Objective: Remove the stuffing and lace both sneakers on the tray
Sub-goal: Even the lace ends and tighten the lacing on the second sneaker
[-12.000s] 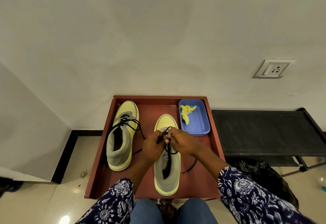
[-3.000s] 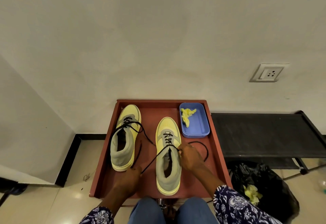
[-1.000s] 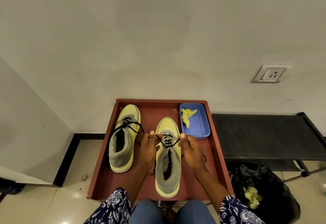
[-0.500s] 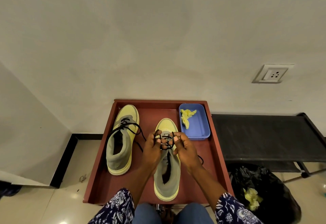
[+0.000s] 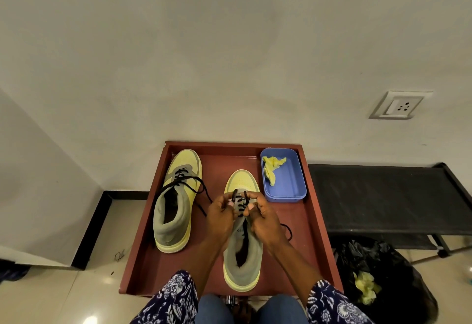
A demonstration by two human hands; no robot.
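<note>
The right sneaker (image 5: pixel 242 254) lay on the red tray (image 5: pixel 316 234), long axis running twelve to six, toe at twelve, heel at six. The left sneaker (image 5: pixel 176 203) sat at its nine o'clock, apart, same heading, toe tipped slightly toward one. Both hands met over the right sneaker's tongue: the left hand (image 5: pixel 221 217) and right hand (image 5: pixel 264 219) had fingers curled, each grip pinched onto the black lace (image 5: pixel 238 201) at the eyelets. Half a second before, they sat at much the same spot; a second before, they were spread wider, lace stretched between them. A blue tub (image 5: pixel 290 186) with yellow stuffing (image 5: pixel 270 168) stood at the tray's one o'clock corner.
</note>
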